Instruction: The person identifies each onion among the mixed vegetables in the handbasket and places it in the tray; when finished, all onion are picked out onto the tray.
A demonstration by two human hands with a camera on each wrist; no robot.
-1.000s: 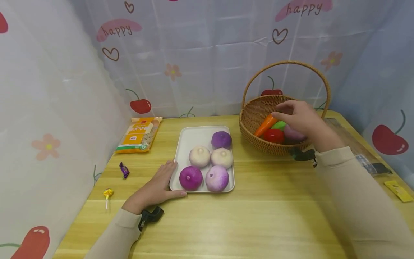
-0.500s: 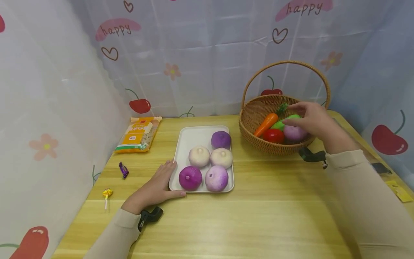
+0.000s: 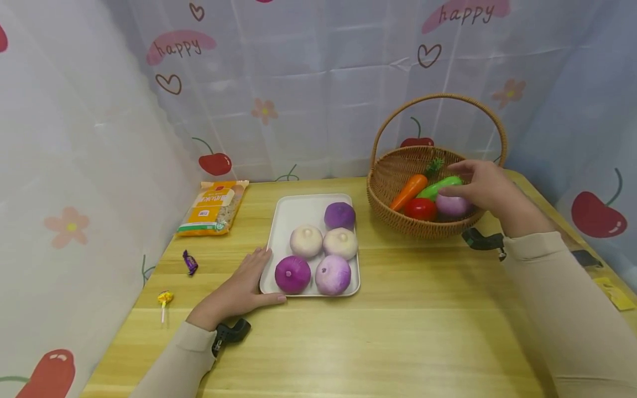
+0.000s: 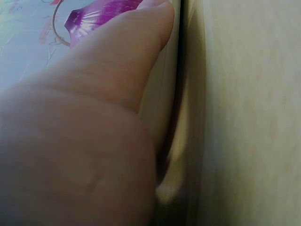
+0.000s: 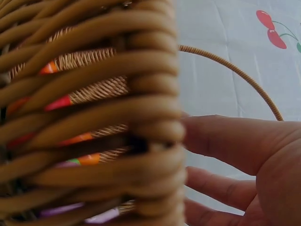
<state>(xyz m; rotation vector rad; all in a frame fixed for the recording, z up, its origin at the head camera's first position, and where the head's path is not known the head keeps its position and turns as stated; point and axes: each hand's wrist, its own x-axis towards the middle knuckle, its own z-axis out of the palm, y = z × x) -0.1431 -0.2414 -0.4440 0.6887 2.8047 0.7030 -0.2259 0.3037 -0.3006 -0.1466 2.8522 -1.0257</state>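
My left hand [image 3: 240, 287] rests against the near left corner of a white tray [image 3: 293, 204], fingers along its left side and thumb along its near edge. Several toy onions and turnip-like vegetables are on the tray, including a bright purple onion [image 3: 292, 275] near my thumb and a pale purple onion [image 3: 333, 275]. Over the right side of a wicker basket [image 3: 398, 218], my right hand [image 3: 485, 188] hovers with fingers and thumb apart, nothing visible between them. Inside the basket lie a carrot [image 3: 409, 192], a green vegetable [image 3: 443, 187], a red tomato [image 3: 421, 209] and a pinkish-purple vegetable [image 3: 452, 205], nearest that hand.
An orange food packet [image 3: 214, 207] lies at the back left. Nearer on the left are a purple-wrapped candy [image 3: 189, 262] and a yellow lollipop [image 3: 165, 298]. A yellow packet [image 3: 614, 293] lies by the right edge. The basket's tall handle [image 3: 440, 95] arches above it.
My right hand has moved right, off the carrot's leafy end and towards the pinkish-purple vegetable; the carrot top now shows. My left hand has stayed at the tray's corner.
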